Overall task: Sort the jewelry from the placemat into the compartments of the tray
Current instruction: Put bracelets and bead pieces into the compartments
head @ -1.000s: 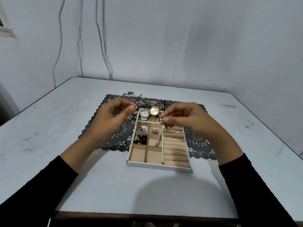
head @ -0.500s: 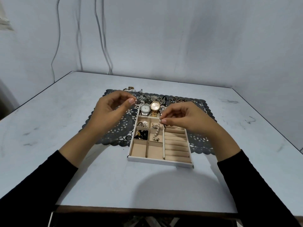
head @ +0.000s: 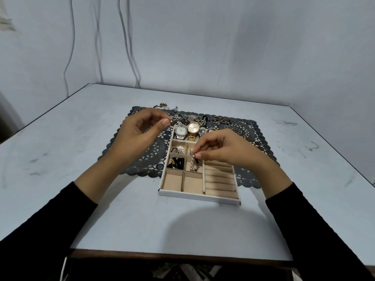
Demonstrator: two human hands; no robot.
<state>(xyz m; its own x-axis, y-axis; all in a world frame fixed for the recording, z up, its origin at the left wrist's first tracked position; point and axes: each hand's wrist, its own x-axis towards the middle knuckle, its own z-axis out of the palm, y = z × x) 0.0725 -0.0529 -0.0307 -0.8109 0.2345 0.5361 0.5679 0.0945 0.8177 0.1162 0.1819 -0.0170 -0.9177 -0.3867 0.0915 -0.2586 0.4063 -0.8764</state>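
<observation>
A white tray [head: 199,196] with beige compartments lies on the near edge of a dark lace placemat [head: 146,157]. My right hand [head: 221,149] pinches a pearl bracelet [head: 192,164] that hangs down into a middle compartment of the tray. My left hand [head: 142,132] is raised over the placemat's left side and pinches a small pearl-like piece [head: 171,121] between thumb and forefinger. Silver and gold watches [head: 187,128] fill the tray's far compartment. Silver rings [head: 178,150] and black beads [head: 177,162] occupy two left compartments. Loose chains [head: 222,119] remain at the placemat's far edge.
The grey table [head: 60,159] stretches wide on both sides of the placemat. Its near edge [head: 182,254] runs just below the tray. Cables [head: 125,47] hang down the wall behind.
My right hand has come down and lowered the pearl bracelet further into the middle compartment. My left hand has stayed raised with its small piece.
</observation>
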